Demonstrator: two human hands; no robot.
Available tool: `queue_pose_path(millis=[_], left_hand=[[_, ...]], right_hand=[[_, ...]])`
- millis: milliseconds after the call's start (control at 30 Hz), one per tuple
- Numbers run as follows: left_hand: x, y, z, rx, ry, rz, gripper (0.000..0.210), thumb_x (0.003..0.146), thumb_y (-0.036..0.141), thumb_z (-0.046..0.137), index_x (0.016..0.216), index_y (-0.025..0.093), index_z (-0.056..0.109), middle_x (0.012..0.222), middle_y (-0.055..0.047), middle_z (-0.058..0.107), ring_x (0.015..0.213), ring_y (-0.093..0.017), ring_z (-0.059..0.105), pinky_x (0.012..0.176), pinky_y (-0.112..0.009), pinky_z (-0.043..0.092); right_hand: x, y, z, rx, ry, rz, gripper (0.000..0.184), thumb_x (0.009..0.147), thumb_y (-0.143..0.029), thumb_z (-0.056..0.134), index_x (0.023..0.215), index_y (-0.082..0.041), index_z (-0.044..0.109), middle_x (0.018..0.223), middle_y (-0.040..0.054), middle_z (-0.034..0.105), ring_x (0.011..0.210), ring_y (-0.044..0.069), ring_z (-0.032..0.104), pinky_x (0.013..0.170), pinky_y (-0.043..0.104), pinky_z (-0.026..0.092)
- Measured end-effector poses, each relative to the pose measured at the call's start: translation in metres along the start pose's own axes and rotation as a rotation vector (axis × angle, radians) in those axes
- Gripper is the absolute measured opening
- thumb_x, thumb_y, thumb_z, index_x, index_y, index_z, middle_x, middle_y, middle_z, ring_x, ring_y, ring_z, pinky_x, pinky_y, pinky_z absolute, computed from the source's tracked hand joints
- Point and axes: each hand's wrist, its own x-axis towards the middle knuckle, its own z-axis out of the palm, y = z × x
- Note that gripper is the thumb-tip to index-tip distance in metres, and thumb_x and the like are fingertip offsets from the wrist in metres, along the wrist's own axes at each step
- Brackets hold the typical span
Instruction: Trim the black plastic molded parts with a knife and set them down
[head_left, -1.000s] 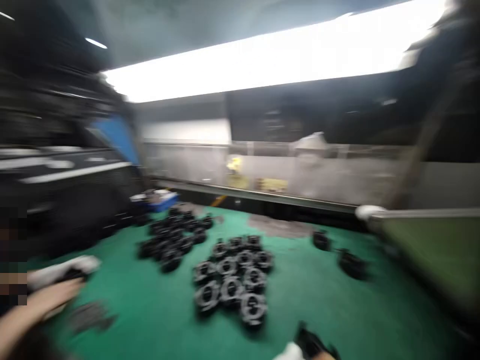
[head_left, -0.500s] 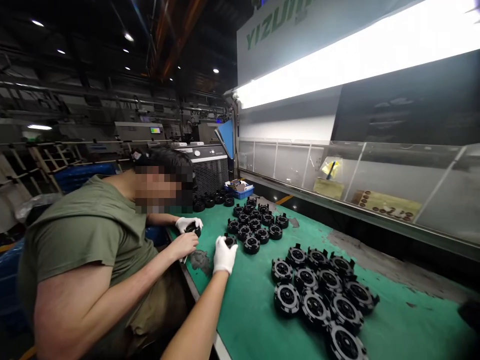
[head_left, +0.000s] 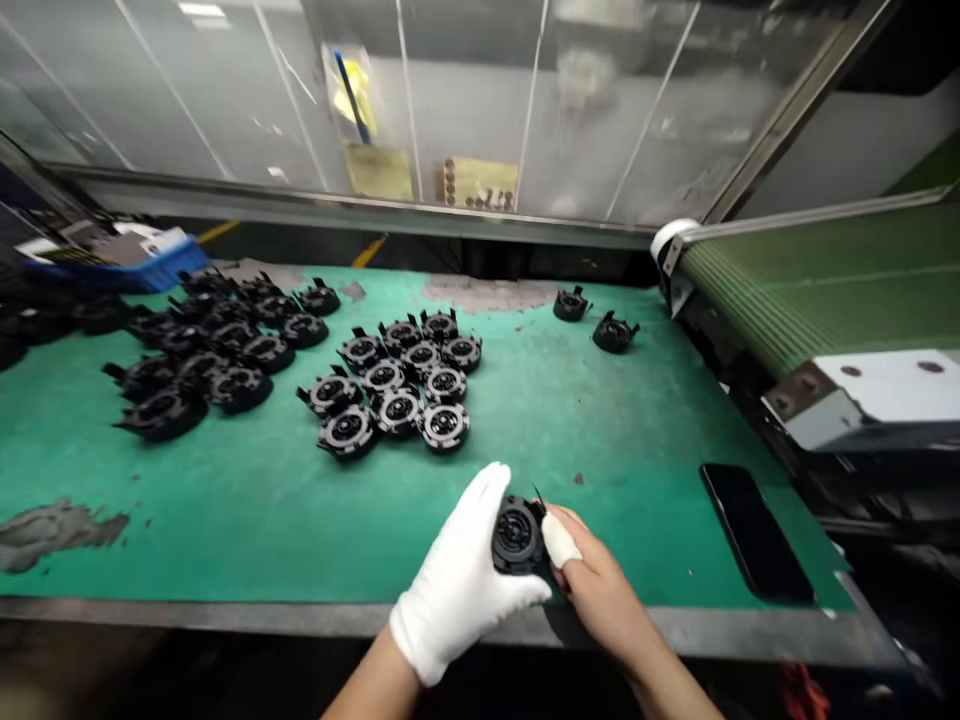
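In the head view my left hand (head_left: 469,570), in a white glove, grips a round black plastic part (head_left: 517,535) with rings and a hub on its face. Fingers lie along its far left side and the thumb is under its near edge. My right hand (head_left: 592,570) is bare apart from a pale cover on the thumb, and it is closed at the part's right side. A thin dark tip rises beside those fingers; whether it belongs to a tool or to the part I cannot tell. Beyond the hands stands a group of similar round parts (head_left: 400,410) with grey-rimmed faces.
More round parts (head_left: 240,388) cluster at left, and two (head_left: 615,333) sit at the back right. A blue bin (head_left: 154,265) stands at far left. On the green tabletop (head_left: 300,520) a black phone (head_left: 756,535) lies at right, near a green conveyor belt (head_left: 840,270).
The view has swung right and down, and the co-worker is out of sight. My left hand has come from the farther group to the near edge with a part; my right hand has appeared.
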Motion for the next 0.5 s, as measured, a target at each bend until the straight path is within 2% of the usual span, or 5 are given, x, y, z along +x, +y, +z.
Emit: queue_pose_path(millis=[33,100,233,367,500], left_hand=[[0.002,0.004,0.010,0.007,0.002,0.010,0.103,0.073,0.033,0.081,0.157,0.026,0.020,0.158,-0.013,0.040,0.146,-0.034,0.042,0.121,-0.054,0.039],[0.004,0.005,0.015,0.011,-0.014,-0.003,0.100,0.075,0.030,0.077,0.156,0.025,0.020,0.149,-0.012,0.050,0.138,-0.031,0.052,0.118,-0.050,0.042],[0.008,0.000,-0.001,0.010,-0.144,0.006,0.104,0.075,0.033,0.079,0.158,0.025,0.016,0.143,-0.010,0.055,0.130,-0.029,0.057,0.115,-0.046,0.046],[0.008,0.000,-0.008,0.025,-0.188,0.037,0.101,0.076,0.032,0.078,0.157,0.023,0.019,0.145,-0.010,0.054,0.133,-0.029,0.055,0.117,-0.045,0.044],[0.006,0.000,-0.004,0.009,-0.181,0.042,0.100,0.076,0.032,0.078,0.157,0.023,0.019,0.145,-0.010,0.054,0.131,-0.029,0.056,0.116,-0.045,0.045]], right_hand=[[-0.008,0.001,-0.003,0.001,-0.041,0.011,0.044,0.101,-0.039,0.046,0.138,-0.025,0.063,0.143,0.0085,0.060,0.129,0.024,0.058,0.109,0.038,0.046],[-0.025,0.002,-0.017,-0.021,-0.128,0.045,0.043,0.101,-0.036,0.046,0.139,-0.025,0.063,0.143,0.0090,0.060,0.131,0.024,0.056,0.112,0.037,0.043],[-0.045,0.003,-0.059,-0.219,-0.209,0.081,0.040,0.100,-0.028,0.045,0.134,-0.025,0.066,0.129,0.0082,0.070,0.120,0.024,0.063,0.104,0.039,0.048],[-0.037,-0.007,-0.080,-0.513,-0.308,-0.144,0.046,0.096,-0.020,0.047,0.139,-0.025,0.062,0.127,0.0071,0.071,0.111,0.023,0.067,0.097,0.036,0.051],[-0.014,-0.028,-0.075,-0.826,-0.378,-0.307,0.042,0.100,-0.026,0.045,0.137,-0.026,0.063,0.109,0.0056,0.077,0.093,0.023,0.071,0.079,0.034,0.053]])
